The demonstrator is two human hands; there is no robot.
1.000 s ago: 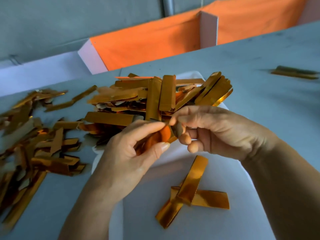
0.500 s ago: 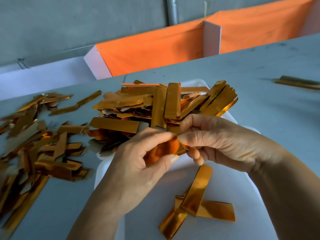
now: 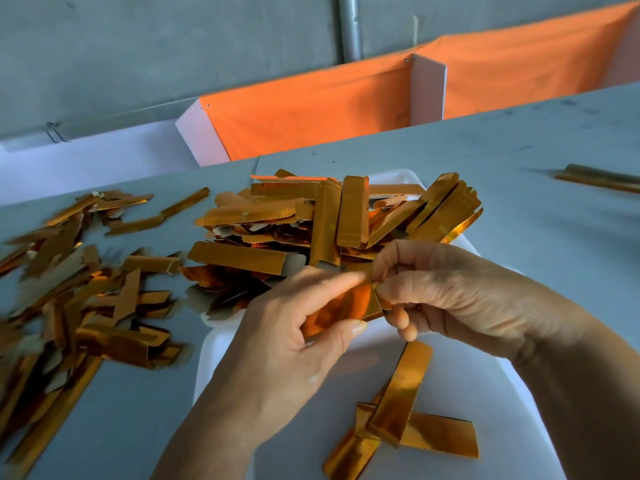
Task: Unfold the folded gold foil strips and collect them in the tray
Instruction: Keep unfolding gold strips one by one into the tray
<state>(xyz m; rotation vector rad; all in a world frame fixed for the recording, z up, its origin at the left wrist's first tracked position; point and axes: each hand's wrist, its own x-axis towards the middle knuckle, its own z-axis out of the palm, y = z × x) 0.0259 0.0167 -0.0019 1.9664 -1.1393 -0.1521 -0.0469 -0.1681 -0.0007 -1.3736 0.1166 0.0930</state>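
Hands meet right over the white tray (image 3: 446, 386), both working one gold strip (image 3: 346, 308). Left hand (image 3: 277, 348) has its thumb and forefinger curled around the strip's near end, pinching it, while the right hand (image 3: 450, 292) pinches the other end with thumb and forefinger, the rest of its fingers curled under. That strip hangs in the air just above the tray, partly bent open (shiny side catching orange light).

Down in the tray's near part lie a few loose strips (image 3: 401, 424) crossed over each other. Farther back sits a big heap of strips (image 3: 332, 216), spilling over the tray's far rim and left edge. To the left on the grey table (image 3: 536, 174) is a messier scatter of strips (image 3: 69, 292), well apart from the hands, some showing a dull grey backing. One lone strip (image 3: 599, 178) lies off at the far right of the table.

Behind the table there's an orange cloth (image 3: 311, 112) stretched between white panels (image 3: 201, 133), then a grey wall with a metal pipe (image 3: 349, 26). No writing, labels or brand marks I can read on anything; the strips show only faint dotted lines along their edges.
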